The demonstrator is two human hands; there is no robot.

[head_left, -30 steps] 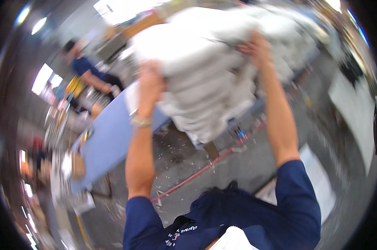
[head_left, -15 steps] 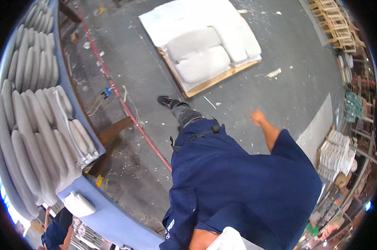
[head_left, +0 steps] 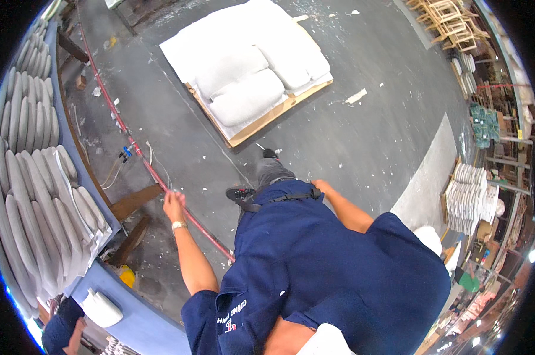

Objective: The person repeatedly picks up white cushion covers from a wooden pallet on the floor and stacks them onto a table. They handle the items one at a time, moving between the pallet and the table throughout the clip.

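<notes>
Left hand (head_left: 174, 207) raised out front, its fingers loosely curled around nothing visible, a worker in a navy shirt (head_left: 332, 254) keeps the right hand (head_left: 322, 186) beside the waist — whether its fingers are clenched or loose, one cannot tell. Left of the left fingers and well apart, grey cushions (head_left: 37, 225) stand on edge on a blue worktop (head_left: 143, 319), long axes running mostly away from the worker. Farther ahead, beyond both hands, white cushions (head_left: 247, 99) lie flat on a wood-edged platform (head_left: 279, 112) — the nearest slanting from near left to far right.
</notes>
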